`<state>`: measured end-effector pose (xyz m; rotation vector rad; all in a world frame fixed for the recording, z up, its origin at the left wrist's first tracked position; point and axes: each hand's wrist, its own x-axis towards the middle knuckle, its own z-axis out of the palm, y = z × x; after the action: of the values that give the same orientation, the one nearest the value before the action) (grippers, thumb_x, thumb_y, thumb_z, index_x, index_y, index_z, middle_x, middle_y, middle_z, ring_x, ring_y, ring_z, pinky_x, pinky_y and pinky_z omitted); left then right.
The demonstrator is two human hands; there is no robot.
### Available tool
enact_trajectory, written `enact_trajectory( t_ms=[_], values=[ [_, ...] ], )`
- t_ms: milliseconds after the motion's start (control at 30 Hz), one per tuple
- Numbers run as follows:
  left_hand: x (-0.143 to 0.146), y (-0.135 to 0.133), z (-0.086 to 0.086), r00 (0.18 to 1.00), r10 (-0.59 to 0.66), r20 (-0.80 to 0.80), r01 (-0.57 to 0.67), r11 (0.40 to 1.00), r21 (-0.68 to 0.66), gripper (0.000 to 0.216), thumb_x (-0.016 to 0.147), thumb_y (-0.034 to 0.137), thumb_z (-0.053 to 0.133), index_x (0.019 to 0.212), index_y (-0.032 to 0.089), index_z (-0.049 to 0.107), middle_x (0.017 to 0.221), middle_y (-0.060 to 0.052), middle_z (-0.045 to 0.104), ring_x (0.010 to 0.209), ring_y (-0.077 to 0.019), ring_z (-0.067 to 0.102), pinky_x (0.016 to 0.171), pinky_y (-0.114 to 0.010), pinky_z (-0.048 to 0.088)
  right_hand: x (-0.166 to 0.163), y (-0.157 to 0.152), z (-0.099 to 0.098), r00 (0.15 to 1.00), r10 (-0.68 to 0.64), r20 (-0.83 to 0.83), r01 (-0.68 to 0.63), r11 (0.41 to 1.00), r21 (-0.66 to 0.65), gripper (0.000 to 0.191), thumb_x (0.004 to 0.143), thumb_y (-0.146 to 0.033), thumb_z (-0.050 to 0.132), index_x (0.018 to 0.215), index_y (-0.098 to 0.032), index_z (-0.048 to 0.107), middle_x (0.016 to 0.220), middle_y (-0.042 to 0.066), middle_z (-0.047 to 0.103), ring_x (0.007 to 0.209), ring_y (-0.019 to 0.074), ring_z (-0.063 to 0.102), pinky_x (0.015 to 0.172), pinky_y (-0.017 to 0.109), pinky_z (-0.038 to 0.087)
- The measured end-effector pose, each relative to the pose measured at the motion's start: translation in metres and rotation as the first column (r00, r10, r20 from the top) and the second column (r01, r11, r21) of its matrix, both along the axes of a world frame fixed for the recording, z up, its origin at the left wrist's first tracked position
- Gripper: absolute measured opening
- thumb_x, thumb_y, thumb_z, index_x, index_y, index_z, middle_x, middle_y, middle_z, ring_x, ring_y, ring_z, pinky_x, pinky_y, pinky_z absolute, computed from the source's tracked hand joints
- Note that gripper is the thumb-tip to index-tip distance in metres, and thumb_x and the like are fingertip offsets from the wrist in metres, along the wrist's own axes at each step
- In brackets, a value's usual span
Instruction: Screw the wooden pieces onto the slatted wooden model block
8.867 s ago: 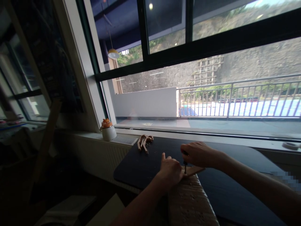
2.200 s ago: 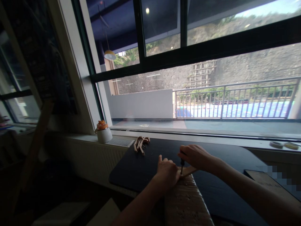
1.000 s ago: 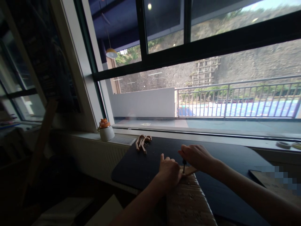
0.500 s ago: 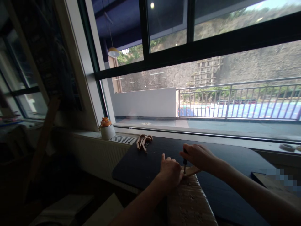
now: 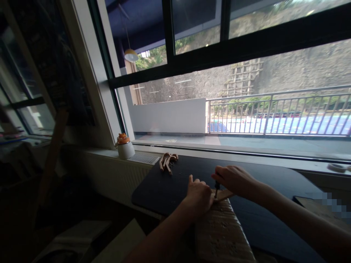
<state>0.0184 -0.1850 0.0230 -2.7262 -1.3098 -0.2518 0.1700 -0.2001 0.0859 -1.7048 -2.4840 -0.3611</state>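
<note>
My right hand (image 5: 235,178) is closed over the handle of a screwdriver (image 5: 217,185), which stands nearly upright. Its tip meets a light wooden piece (image 5: 225,195) lying across the far end of a long brown block wrapped in shiny film (image 5: 222,230). Closed at the left end of that wooden piece is my left hand (image 5: 199,197), pressing it against the block; its fingertips are mostly hidden. Farther off on the dark table (image 5: 192,164) lies a small pile of curved wooden pieces (image 5: 166,163), with several screws (image 5: 172,167) beside it.
An orange-topped white jar (image 5: 125,147) stands on the sill, left of the table. Behind the table is a large window with a railing (image 5: 271,113) outside. A dark-edged flat object (image 5: 304,202) rests at the table's right, and a roll of tape (image 5: 336,167) lies on the right sill.
The camera view has shifted slightly. Both hands keep their places at the wooden piece, and the screwdriver stays upright with its tip on the wood.
</note>
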Motion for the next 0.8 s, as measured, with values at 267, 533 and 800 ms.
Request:
enact_trajectory(
  t_ms=[267, 533, 800],
  values=[
    [0.001, -0.001, 0.002, 1.000, 0.004, -0.010, -0.004, 1.000, -0.019, 0.026, 0.081, 0.035, 0.052, 0.079, 0.018, 0.071, 0.087, -0.010, 0.068, 0.090, -0.0264, 0.058, 0.099, -0.056, 0.028, -0.002, -0.006, 0.012, 0.999, 0.034, -0.001, -0.034, 0.999, 0.001, 0.027, 0.092, -0.033, 0.040, 0.086, -0.019, 0.063, 0.075, 0.007, 0.070, 0.067, 0.0216, 0.066, 0.055, 0.027, 0.037],
    [0.001, 0.003, -0.007, 1.000, -0.011, 0.027, 0.010, 0.999, 0.033, 0.028, 0.082, 0.036, 0.050, 0.076, 0.019, 0.071, 0.084, -0.009, 0.068, 0.088, -0.0259, 0.059, 0.099, -0.056, 0.028, 0.003, 0.001, 0.001, 1.000, 0.009, -0.030, -0.010, 1.000, -0.006, 0.029, 0.093, -0.032, 0.038, 0.084, -0.017, 0.061, 0.074, 0.009, 0.069, 0.070, 0.0217, 0.066, 0.057, 0.028, 0.036],
    [0.000, 0.002, -0.002, 1.000, -0.005, -0.001, 0.005, 1.000, 0.005, 0.026, 0.081, 0.037, 0.052, 0.080, 0.019, 0.071, 0.086, -0.009, 0.067, 0.090, -0.0266, 0.058, 0.099, -0.056, 0.029, -0.004, -0.002, 0.012, 0.999, 0.008, -0.040, -0.010, 0.999, -0.039, 0.023, 0.089, -0.032, 0.043, 0.086, -0.018, 0.061, 0.073, 0.008, 0.068, 0.065, 0.0202, 0.064, 0.055, 0.026, 0.035]
  ],
)
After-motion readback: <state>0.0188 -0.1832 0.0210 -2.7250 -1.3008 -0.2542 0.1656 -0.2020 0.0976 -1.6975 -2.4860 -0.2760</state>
